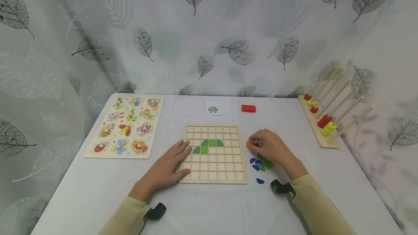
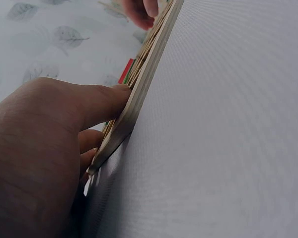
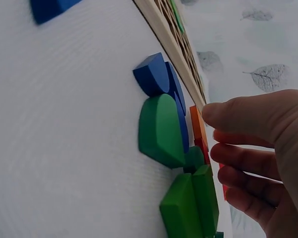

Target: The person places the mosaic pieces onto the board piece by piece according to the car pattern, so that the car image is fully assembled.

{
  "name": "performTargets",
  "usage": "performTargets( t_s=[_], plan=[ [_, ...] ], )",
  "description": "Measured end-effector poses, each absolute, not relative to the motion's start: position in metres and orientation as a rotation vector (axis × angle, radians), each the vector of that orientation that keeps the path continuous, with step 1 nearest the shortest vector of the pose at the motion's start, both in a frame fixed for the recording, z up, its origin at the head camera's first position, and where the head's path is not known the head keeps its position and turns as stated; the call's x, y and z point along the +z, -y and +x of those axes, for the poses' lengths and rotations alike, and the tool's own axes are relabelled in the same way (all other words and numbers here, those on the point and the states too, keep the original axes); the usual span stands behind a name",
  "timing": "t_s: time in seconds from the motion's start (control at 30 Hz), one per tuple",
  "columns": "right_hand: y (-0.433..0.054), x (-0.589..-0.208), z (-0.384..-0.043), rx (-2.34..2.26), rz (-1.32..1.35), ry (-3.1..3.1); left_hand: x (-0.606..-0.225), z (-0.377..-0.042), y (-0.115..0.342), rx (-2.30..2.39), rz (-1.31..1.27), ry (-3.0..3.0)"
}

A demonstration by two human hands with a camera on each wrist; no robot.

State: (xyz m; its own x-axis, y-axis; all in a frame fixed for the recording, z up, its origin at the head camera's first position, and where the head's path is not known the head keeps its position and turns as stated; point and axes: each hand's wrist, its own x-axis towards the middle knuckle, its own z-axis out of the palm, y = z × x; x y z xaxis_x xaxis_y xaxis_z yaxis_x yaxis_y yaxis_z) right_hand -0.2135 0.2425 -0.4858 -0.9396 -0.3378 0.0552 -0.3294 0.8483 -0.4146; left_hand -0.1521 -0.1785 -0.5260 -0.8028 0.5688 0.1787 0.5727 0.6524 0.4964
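My left hand (image 1: 171, 162) rests along the left edge of a wooden grid board (image 1: 222, 168), fingers spread, thumb at the front corner. In the left wrist view the thumb presses against the board's side. Green squares (image 1: 212, 142) and green quarter-round pieces (image 1: 220, 143) form a stepped shape in the grid. Just right of the board, my right hand (image 1: 270, 146) pinches a small orange block (image 1: 249, 144) between thumb and index fingertip. Red pieces (image 1: 257, 144) lie partly hidden under that hand. Green blocks (image 3: 181, 206) and blue half-round pieces (image 3: 153, 74) lie close by.
Beyond the board lie a printed pattern card (image 1: 213, 108) and a red block (image 1: 248, 108). An insect picture puzzle (image 1: 112, 148) is at the left. On the right stands a wooden peg rack (image 1: 326, 142) with red and yellow beads. A leaf-patterned curtain (image 1: 176, 68) hangs behind.
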Motion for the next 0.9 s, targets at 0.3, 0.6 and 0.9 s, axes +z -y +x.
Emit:
performTargets(
  t_s=[0.3, 0.6, 0.9],
  plan=[
    [-0.2432, -0.4919, -0.2158, -0.638, -0.57, -2.991, -0.5247, -0.1517, 0.1786, -0.865, -0.986, 2.847],
    [-0.2426, -0.4935, -0.2155, -0.641, -0.559, -2.992, -0.5237, -0.1514, 0.178, -0.859, -0.983, 2.851],
    [-0.2415, -0.4927, -0.2142, -0.649, -0.557, -3.001, -0.524, -0.1515, 0.178, -0.857, -0.981, 2.857]
  ],
)
